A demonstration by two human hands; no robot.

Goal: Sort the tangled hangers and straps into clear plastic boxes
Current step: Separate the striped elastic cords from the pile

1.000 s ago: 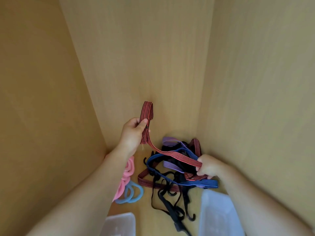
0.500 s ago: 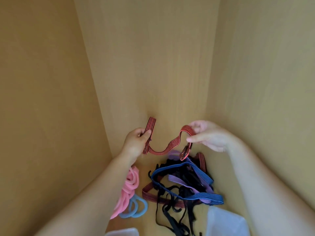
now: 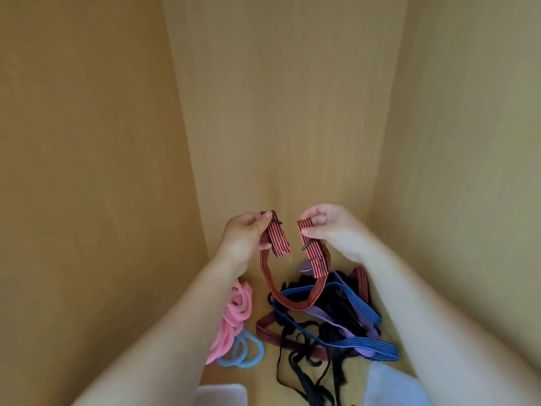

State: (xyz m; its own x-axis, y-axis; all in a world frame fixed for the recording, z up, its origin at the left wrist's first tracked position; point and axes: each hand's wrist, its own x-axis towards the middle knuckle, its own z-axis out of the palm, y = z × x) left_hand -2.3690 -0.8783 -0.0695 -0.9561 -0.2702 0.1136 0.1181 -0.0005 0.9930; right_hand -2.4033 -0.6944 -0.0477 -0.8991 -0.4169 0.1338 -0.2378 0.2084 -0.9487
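Right hand [image 3: 332, 234] closer to left hand [image 3: 244, 237] now, red strap [image 3: 294, 303] U-shaped, ends upward

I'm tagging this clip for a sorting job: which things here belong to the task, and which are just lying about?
Belongs to the job:
red striped strap, ends pinched by left hand and right hand
tangled strap pile
left clear box and right clear box
pink loops and blue loops, probably the hangers

Just lying about:
wooden cupboard walls only, mere surroundings
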